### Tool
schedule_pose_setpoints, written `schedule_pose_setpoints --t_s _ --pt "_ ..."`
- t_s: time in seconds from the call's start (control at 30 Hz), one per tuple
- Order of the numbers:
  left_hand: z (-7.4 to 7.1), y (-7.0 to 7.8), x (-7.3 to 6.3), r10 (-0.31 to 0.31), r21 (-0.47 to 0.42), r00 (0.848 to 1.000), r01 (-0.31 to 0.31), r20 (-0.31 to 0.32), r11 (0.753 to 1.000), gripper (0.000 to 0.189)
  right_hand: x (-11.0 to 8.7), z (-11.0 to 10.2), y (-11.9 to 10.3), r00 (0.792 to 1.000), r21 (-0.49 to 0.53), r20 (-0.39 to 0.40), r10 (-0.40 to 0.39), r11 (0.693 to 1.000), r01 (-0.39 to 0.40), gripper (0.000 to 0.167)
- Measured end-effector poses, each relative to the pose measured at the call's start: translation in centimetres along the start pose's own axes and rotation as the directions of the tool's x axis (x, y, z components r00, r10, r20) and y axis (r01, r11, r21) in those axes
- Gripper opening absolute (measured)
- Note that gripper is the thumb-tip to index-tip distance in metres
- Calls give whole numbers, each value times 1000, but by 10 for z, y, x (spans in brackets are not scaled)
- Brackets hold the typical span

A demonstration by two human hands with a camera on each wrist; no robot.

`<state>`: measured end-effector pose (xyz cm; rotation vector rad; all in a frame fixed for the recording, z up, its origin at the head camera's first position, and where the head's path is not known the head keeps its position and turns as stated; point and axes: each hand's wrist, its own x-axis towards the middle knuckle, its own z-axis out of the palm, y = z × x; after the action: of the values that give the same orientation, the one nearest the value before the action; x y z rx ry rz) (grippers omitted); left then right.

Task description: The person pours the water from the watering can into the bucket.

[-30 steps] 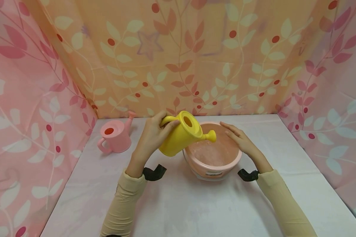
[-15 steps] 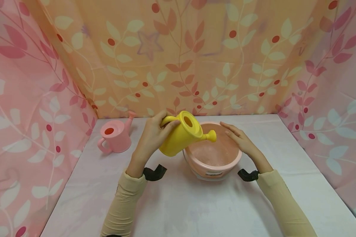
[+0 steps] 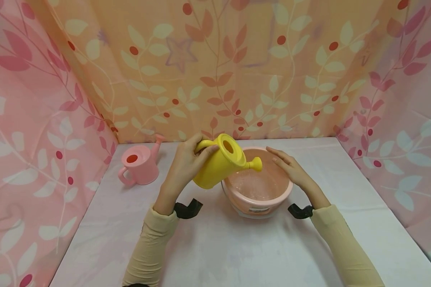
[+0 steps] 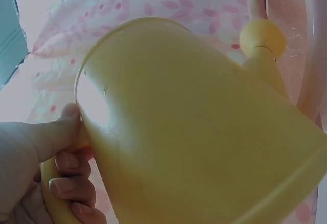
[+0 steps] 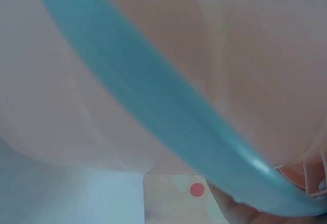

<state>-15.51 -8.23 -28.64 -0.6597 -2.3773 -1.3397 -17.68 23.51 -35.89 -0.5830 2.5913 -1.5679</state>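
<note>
In the head view my left hand [image 3: 187,161] grips the handle of a yellow watering can [image 3: 215,163]. The can is tilted right, its round spout head above the pink bowl [image 3: 258,203]. In the left wrist view the thumb presses the can's side and the fingers [image 4: 71,185] curl round the handle. Small ripples and bubbles show on the water [image 3: 255,185] in the bowl. My right hand [image 3: 291,167] rests on the bowl's right rim with its fingers extended. The right wrist view is mostly the bowl's rim [image 5: 153,101], with only part of the hand at the lower right.
A pink watering can [image 3: 140,165] stands upright at the table's back left. The white-covered table [image 3: 237,255] meets patterned curtains [image 3: 215,71] at the back and both sides. A black wrist mount [image 3: 188,209] sits by each cuff.
The hands, the yellow watering can and the bowl stay nearly in place. Only the ripples on the water in the bowl differ.
</note>
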Motion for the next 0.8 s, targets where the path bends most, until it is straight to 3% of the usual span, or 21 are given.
schedule_pose_setpoints --t_s 0.2,0.53,0.8 --pt "1 1 1 6 -1 1000 -6 0 1000 23 1 0 2 1000 1 -3 7 1000 -7 42" --pt "1 0 2 2 3 1000 -2 5 1000 24 9 -4 36 1000 10 -9 -1 1000 1 43" --pt "1 -1 1 3 12 1000 -3 4 1000 25 9 -3 39 1000 12 -13 -16 1000 16 43"
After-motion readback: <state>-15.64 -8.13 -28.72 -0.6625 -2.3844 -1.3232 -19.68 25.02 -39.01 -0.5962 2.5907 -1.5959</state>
